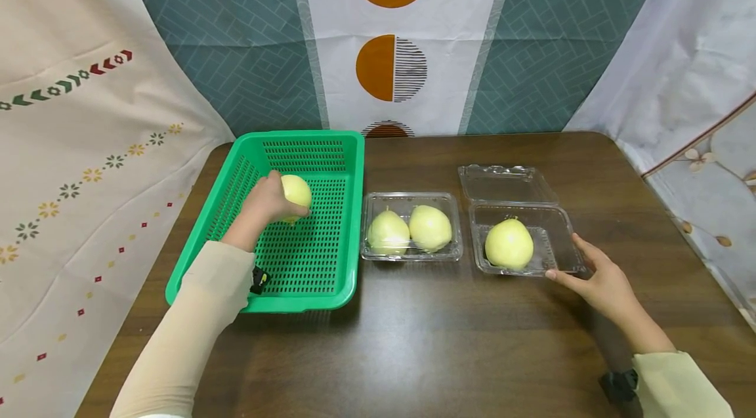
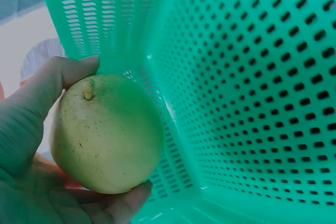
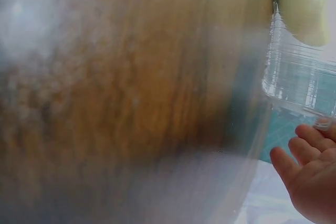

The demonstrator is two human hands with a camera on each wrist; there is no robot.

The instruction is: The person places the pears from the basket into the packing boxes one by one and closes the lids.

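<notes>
In the head view, my left hand (image 1: 270,200) grips a pale yellow pear (image 1: 297,193) inside the green plastic basket (image 1: 358,221). The left wrist view shows the stem of this pear (image 2: 107,135), with thumb and fingers curled round its sides. My right hand (image 1: 604,279) touches the near right corner of an open clear plastic box (image 1: 545,234), thumb at the front edge and forefinger along the right side. Its other fingers look extended in the right wrist view. One pear (image 1: 509,244) sits in the left part of that box, whose lid (image 1: 508,184) lies folded back.
Between basket and open box stands another clear plastic box (image 1: 411,255) holding two pears (image 1: 388,233), side by side. All stand on a dark brown wooden table (image 1: 401,346). A patterned cloth (image 1: 236,77) hangs behind the table's far edge, with more cloth at both sides.
</notes>
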